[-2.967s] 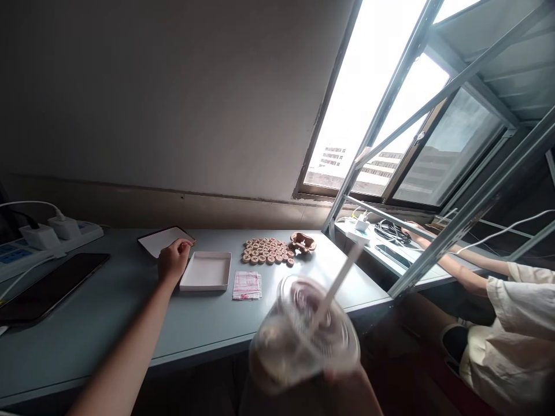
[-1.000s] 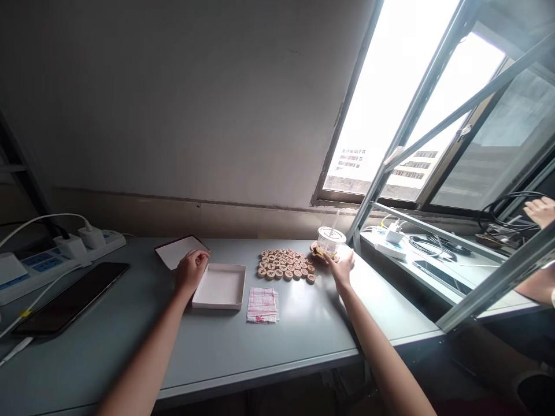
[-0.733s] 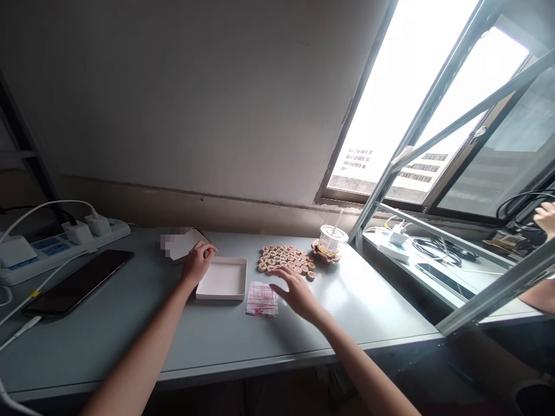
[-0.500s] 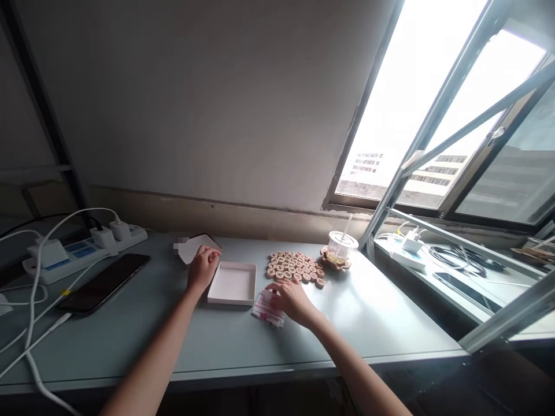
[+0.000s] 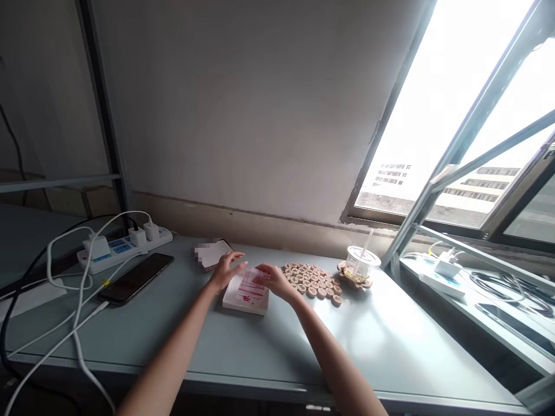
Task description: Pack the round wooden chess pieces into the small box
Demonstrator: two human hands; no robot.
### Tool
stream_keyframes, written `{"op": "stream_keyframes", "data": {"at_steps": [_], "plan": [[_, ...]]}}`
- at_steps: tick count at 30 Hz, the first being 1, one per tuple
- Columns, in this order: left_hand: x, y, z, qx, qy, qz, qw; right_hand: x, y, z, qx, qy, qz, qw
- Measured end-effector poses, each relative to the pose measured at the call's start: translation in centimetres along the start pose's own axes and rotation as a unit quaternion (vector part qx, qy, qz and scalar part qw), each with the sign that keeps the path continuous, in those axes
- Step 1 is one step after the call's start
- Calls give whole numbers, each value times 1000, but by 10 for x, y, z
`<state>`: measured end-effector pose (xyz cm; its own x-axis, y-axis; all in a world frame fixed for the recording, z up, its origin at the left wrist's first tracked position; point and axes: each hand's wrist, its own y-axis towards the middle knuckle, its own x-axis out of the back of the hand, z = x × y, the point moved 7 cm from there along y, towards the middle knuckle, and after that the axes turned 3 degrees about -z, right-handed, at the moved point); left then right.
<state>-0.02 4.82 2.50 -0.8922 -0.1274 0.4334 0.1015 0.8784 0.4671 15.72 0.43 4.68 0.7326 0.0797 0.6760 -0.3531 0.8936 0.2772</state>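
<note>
A folded chessboard sheet (image 5: 252, 290), thin and printed with red lines, lies in the shallow white box (image 5: 244, 308). The fingers of my right hand (image 5: 277, 283) close on its upper right part. My left hand (image 5: 225, 273) is at the box's upper left, its thumb and fingers apart and nothing held. Several round wooden chess pieces (image 5: 313, 278) with red or dark characters lie in rows to the right of my right hand. Behind my left hand stands the open box lid (image 5: 214, 252), white inside and partly hidden.
A plastic cup with a straw (image 5: 362, 260) stands on a wooden coaster (image 5: 363, 283) at the right back. On the left are a phone (image 5: 136, 278), a power strip (image 5: 125, 248) and white cables (image 5: 78, 323). A metal frame post (image 5: 411, 222) rises at the right.
My right hand has brought the folded sheet from the table beside the box into the box. My left hand has moved to the box and opened from a closed shape. The view has shifted left.
</note>
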Motion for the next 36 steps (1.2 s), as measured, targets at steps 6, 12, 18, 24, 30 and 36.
{"op": "stream_keyframes", "data": {"at_steps": [6,12,18,24,30,36], "plan": [[-29,-10,2,15,-45,183,982,-24,-1,-14,-9,-150,-21,988],[-32,-9,15,2,5,201,980,-27,-5,-8,44,-187,-56,980],[-34,-12,16,8,13,212,977,-29,-5,-10,44,-179,-54,981],[-32,-13,14,35,23,206,978,0,-6,-5,44,-181,-72,980],[-35,-9,22,57,-55,223,972,63,-25,-39,-44,-214,-26,976],[-23,3,34,34,-38,100,994,54,-27,-55,-63,-198,20,978]]}}
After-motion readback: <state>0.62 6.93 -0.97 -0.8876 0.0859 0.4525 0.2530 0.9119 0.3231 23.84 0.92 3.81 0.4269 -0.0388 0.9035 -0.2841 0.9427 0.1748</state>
